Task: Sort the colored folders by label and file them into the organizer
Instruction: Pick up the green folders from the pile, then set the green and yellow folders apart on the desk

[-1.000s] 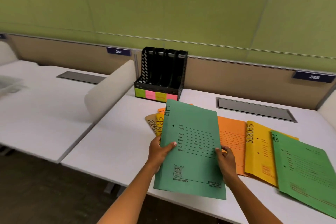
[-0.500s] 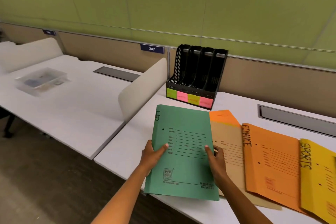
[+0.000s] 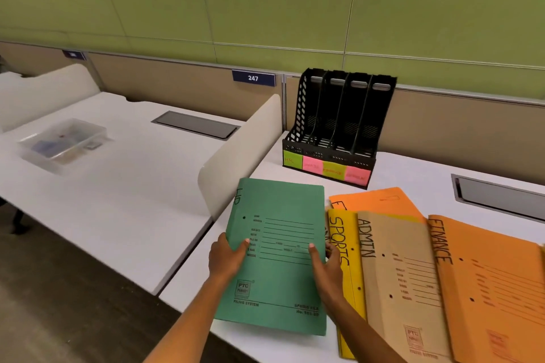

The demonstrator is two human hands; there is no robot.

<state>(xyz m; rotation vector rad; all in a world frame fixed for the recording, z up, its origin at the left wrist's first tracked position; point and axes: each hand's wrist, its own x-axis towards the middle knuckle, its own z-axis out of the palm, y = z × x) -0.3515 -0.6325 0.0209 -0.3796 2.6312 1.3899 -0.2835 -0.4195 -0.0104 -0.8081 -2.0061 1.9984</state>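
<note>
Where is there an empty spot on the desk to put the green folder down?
Bare white desk lies between the rounded white divider panel, the black slotted file organizer and the green folder held by both hands. The neighbouring white desk is bare in front of the clear plastic tray. It is crowded on the right: yellow, tan and orange folders overlap.

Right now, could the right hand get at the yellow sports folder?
Probably yes: the right hand sits beside the yellow folder, whose left strip lies uncovered, but it first must release the green folder.
</note>
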